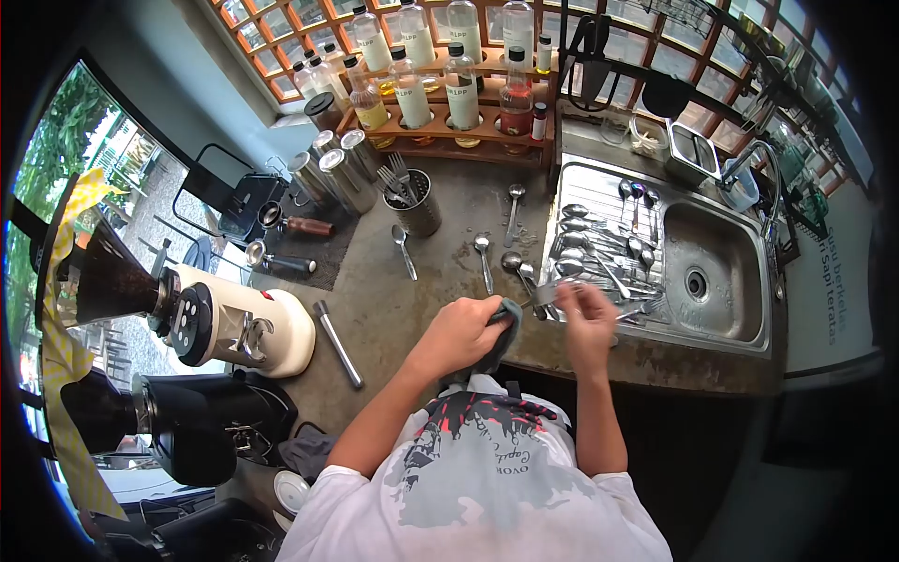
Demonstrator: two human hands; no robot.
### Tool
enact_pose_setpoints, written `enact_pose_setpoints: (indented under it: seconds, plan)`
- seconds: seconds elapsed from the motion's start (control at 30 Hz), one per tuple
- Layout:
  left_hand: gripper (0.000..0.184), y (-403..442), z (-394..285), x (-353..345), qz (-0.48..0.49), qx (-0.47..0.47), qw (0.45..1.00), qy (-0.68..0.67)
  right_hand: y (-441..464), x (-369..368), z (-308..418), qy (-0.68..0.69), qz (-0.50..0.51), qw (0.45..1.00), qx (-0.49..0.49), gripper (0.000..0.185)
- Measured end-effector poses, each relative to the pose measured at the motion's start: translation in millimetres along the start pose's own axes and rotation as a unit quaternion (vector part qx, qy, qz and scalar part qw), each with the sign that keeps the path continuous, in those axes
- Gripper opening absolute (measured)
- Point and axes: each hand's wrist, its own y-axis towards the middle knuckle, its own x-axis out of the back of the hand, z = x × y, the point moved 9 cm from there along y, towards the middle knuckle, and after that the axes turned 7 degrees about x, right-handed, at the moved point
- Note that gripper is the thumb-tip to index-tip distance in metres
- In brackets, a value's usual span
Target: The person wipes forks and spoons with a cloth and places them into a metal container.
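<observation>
My left hand (461,334) is closed on a dark grey cloth (502,332) close to my chest, over the counter's front edge. To its right, my right hand (588,323) pinches a piece of metal cutlery (546,294) whose end points toward the cloth; its full shape is hidden. Several spoons and forks (609,245) lie in a pile on the sink's ribbed drainboard. Between the sink and a perforated metal holder (412,203) with forks upright in it, single spoons lie on the counter, one (482,262) just beyond my hands.
A cream coffee grinder (253,323) stands at the left, with a metal rod (338,344) beside it. Steel canisters (347,183) and portafilters (286,264) are farther back. A wooden rack (440,126) holds bottles behind. The sink basin (716,272) is at the right.
</observation>
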Motion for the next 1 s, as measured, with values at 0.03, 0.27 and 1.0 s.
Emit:
enact_pose_setpoints:
  seconds: [0.03, 0.27, 1.0]
  plan:
    - [0.019, 2, 3, 0, -0.007, 0.001, 1.0, -0.014, -2, -4, -4, 0.0, 0.001, 1.0, 0.0, 0.011]
    - [0.02, 4, 25, 6, -0.01, 0.026, 1.0, -0.007, 21, 13, 1, 0.017, -0.062, 0.997, 0.035, 0.012]
    - [0.025, 69, 163, -6, -0.111, 0.102, 0.985, 0.088, 19, -39, -151, -0.075, 0.151, 0.953, -0.25, 0.025]
